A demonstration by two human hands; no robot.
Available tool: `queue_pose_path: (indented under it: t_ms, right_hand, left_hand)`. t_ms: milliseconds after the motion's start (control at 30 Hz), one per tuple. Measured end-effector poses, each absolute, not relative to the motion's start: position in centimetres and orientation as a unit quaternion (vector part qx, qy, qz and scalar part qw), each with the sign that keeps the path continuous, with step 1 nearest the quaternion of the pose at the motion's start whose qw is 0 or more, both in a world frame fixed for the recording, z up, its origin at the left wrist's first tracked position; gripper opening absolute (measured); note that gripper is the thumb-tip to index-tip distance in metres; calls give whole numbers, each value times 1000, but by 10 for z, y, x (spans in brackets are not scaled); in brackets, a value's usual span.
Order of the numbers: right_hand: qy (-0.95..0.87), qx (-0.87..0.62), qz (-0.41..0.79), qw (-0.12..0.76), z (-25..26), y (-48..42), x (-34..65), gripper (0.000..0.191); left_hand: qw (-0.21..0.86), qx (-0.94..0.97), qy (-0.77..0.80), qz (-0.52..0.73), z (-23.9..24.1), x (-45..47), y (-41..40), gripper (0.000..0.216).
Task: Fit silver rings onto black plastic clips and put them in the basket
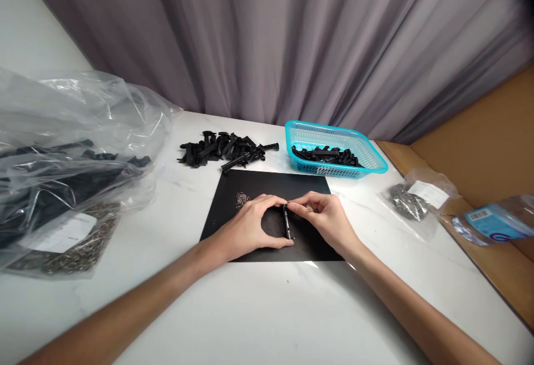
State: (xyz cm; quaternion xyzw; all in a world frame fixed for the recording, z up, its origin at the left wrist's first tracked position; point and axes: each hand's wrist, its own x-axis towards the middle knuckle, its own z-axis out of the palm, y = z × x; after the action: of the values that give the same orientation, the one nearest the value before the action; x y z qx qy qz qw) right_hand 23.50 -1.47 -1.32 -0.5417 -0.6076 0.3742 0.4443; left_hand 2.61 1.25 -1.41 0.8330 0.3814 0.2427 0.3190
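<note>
I am working at a small-parts assembly bench in a makeshift workshop. A white table (250, 320) is standing against a grey curtain (267, 37). A black work mat (254, 187) is lying at centre, with loose black plastic parts (225, 151) heaped behind it. A turquoise basket (371, 159) at upper right is holding more, and a bag of small metal pieces (67, 242) is sitting at lower left.

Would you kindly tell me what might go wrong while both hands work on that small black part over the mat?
1. The black part stands on end, held only by the fingers of the left hand and right hand, so it may slip or tip.
2. If dropped, it would be hard to spot on the black mat, and it might scatter the loose metal bits lying close to the left hand.
</note>
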Motion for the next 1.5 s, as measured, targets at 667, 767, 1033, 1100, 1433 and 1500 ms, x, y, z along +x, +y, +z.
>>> queue_pose_path:
  t_ms: [667, 767, 1033, 1100, 1433, 1500]
  right_hand:
    - [-617, -531, 390, 431, -11, -10, 237, 34]
    - [-638, -527, 364, 429, -12, -10, 237, 24]
    - [-745, -447, 206, 450, -22, -14, 237, 10]
    - [-748, -440, 206, 452, -24, -14, 239, 11]
    - [-767, -428, 143, 456, -23, -17, 244, 10]
    - [-783, -415, 134, 442, -25, -17, 245, 12]
  left_hand:
    - [327, 835, 372, 240, -13, 29, 13, 67]
    - [331, 833, 373, 241, -13, 29, 12, 66]
    - [317, 836, 376, 243, -16, 29, 13, 67]
    - [313, 838, 376, 242, -17, 29, 14, 68]
    - [308, 840, 376, 240, -16, 30, 14, 66]
    - [308, 839, 377, 242, -15, 30, 14, 66]
